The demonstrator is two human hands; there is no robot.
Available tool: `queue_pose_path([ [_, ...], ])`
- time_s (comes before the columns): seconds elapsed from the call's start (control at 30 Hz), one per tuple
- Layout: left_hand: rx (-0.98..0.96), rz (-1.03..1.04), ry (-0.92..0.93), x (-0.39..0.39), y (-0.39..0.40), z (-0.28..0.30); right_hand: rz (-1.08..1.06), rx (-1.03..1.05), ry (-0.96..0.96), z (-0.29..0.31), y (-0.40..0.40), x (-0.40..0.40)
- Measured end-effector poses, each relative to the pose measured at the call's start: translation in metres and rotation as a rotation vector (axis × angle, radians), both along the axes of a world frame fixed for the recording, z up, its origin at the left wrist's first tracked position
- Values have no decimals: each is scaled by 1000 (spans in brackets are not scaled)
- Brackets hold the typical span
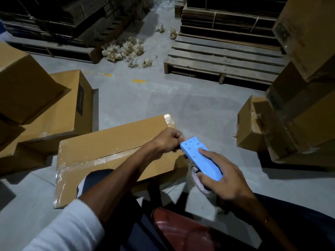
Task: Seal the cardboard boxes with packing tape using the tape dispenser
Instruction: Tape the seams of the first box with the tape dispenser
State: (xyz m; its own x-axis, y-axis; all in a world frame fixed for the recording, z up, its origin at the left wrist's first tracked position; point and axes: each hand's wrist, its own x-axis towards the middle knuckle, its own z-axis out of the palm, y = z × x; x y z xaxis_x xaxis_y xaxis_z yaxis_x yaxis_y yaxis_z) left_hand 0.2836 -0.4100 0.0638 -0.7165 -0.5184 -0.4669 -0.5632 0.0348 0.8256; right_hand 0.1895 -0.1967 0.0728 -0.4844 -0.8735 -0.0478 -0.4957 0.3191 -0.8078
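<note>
Dispenser (201,156) in right hand (223,180) grip, above box (116,142).

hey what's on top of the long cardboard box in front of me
Clear packing tape runs along the top seam of the long cardboard box, with more at its ends. The left hand hovers over its right part, by the blue tape dispenser, covering the seam there.

We see open floor (148,98) ahead; stacked boxes (45,105) block left, box stack (299,124) right, pallet (226,58) beyond.
</note>
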Motion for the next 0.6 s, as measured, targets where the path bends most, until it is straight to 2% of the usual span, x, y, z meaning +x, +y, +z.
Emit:
queue_pose_path([
  [0.07,-167,54,-11,-18,-44,-9,-52,32,155,2,-10,-6],
  [0.13,-441,126,-77,-31,-100,-16,-48,99,340,-2,-11,-13],
  [0.2,-587,110,-174,-42,-150,-31,4,232,338,-17,-8,-18],
  [0.3,-622,-25,-279,-64,-183,-73,74,271,216,-58,-14,-20],
  [0.47,-719,-159,-326,-94,-197,-143,68,345,250,-108,-43,-24],
  [0.57,-763,-202,-296,-104,-208,-166,42,379,401,-112,-63,-21],
  [0.6,-765,-205,-269,-108,-212,-170,48,369,361,-112,-69,-21],
])
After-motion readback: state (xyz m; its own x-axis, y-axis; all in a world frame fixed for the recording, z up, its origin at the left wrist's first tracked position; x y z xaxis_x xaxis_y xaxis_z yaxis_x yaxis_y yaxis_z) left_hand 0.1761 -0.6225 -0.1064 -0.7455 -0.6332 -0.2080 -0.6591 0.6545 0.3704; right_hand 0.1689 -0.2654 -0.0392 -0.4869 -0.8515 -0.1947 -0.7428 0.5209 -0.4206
